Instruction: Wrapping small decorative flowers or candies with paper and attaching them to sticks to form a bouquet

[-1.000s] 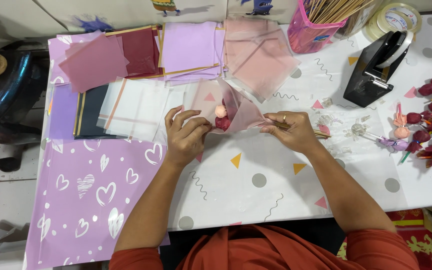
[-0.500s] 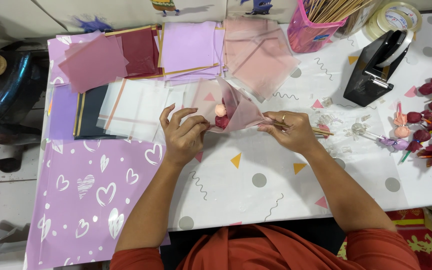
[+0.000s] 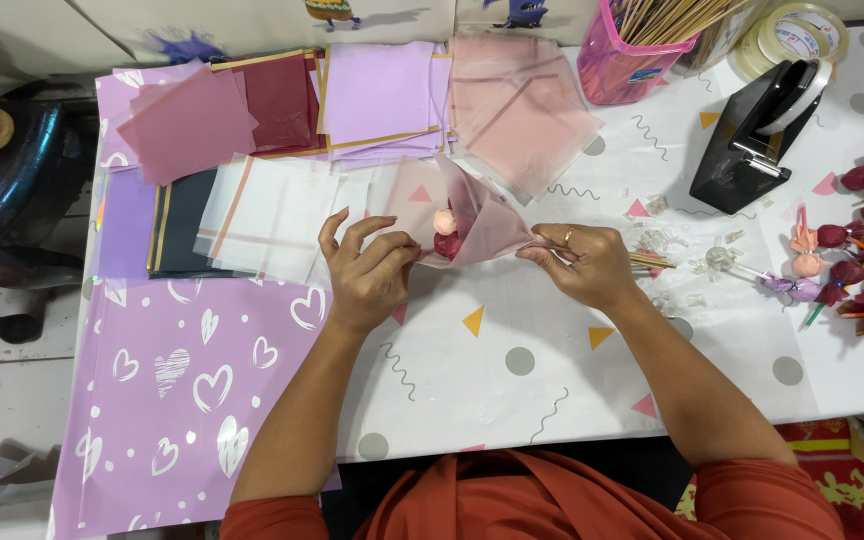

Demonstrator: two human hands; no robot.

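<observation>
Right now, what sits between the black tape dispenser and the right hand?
Head view: only bare patterned table cover with a few small clear scraps between the tape dispenser and the right hand, which pinches the pink wrap.

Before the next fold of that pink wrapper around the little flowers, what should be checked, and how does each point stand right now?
1. Narrow end of the pink wrapper pinched shut by the right hand: ok.
2. Small pink and red flowers sitting inside the wrap: ok.
3. Left hand touching the wrap's open edge: ok.
4. Sticks poking out behind the right hand, gathered together: ok.
5. Tape dispenser standing nearby on the table: ok.
6. Whether the wrap's far side lies smooth: cannot tell.
</observation>
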